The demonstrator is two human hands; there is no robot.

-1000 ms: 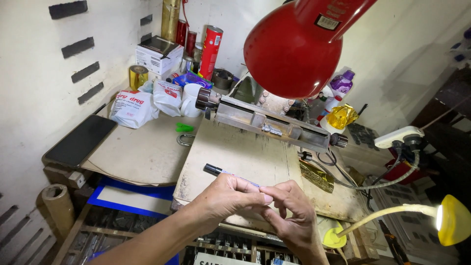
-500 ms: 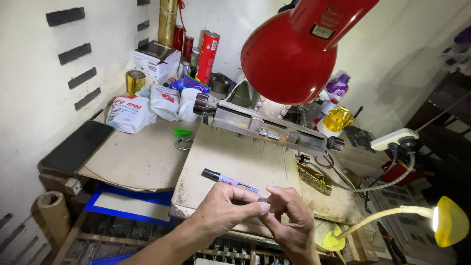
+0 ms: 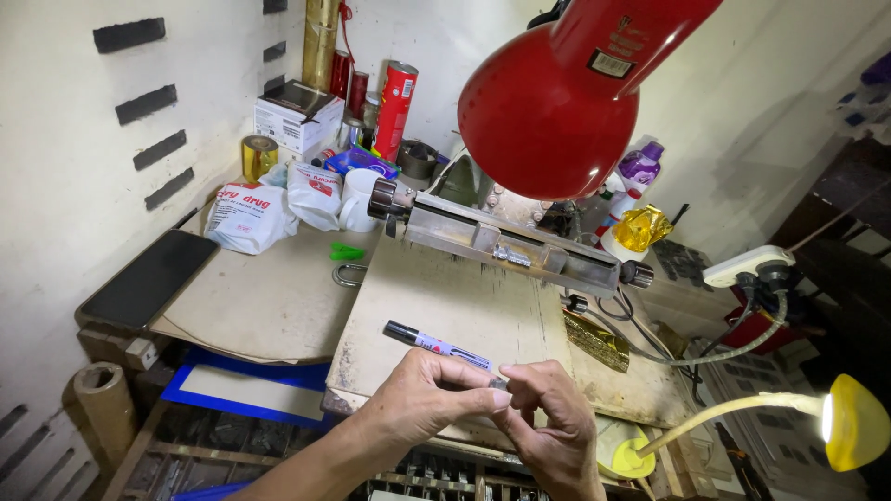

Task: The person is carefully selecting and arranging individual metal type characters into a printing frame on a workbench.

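Right now one marker pen [image 3: 436,345] sits low over the pale tabletop [image 3: 445,297], its near end pinched by fingers of both the left hand [image 3: 422,399] and right hand [image 3: 552,422]. Behind stand one metal clamp bar [image 3: 506,243], one red lamp [image 3: 557,102] and one yellow lamp [image 3: 854,422].

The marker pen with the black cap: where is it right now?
In the head view the marker pen lies low and centre, over the pale board, cap pointing up-left; its near end sits between the left hand and right hand.
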